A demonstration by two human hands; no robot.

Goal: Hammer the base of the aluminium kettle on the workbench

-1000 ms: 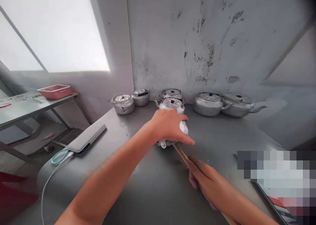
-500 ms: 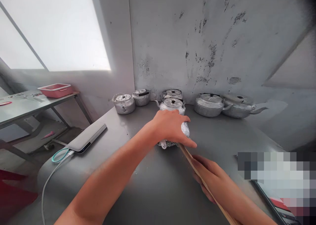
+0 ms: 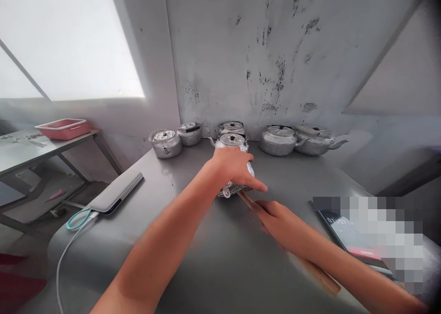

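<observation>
My left hand is curved over a silver metal kettle, gripping it with thumb stretched out to the right. The hand hides most of this kettle; a riveted lug shows below it. My right hand is closed around the wooden handle of a brush, which slants from lower right up to the kettle. Dark bristles, wire-like, appear to touch the kettle's near side below my left thumb. Right behind stands a lidded kettle with its spout to the left.
More dented kettles line the wall: one at left, another beside it, and two at right. A grey power bank with a cable lies on the table's left. A tablet-like screen lies right. A pink basin sits on another table.
My right hand and the brush have swung, so the handle's lower end now lies further right. The left hand keeps its hold. The whole view has shifted slightly.
</observation>
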